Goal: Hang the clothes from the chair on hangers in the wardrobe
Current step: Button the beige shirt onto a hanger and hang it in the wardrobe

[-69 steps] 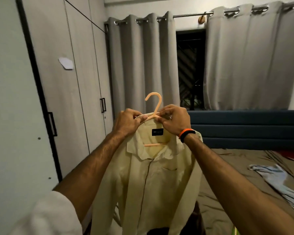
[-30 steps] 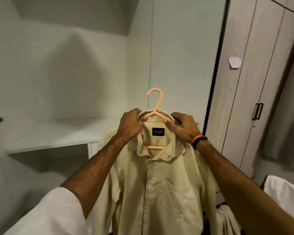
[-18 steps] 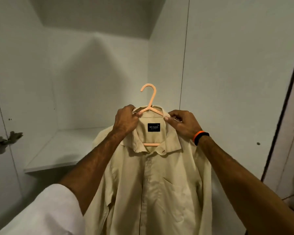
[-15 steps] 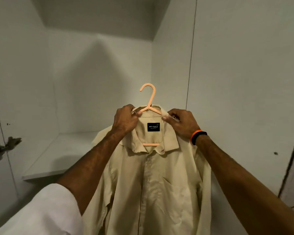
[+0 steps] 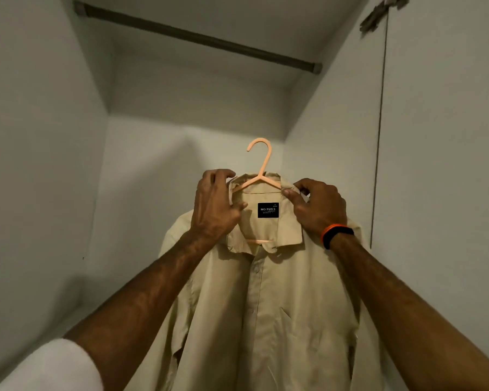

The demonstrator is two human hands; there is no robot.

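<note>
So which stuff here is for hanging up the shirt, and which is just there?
For the job:
shirt
orange hanger
wardrobe rail
left hand
right hand

Just there:
door hinge
wristband

Cream shirt (image 5: 266, 306) on orange hanger (image 5: 261, 165), both hands at its collar, below the wardrobe rail (image 5: 198, 38).

"NO FUSS" on shirt label (image 5: 268, 210)
</note>
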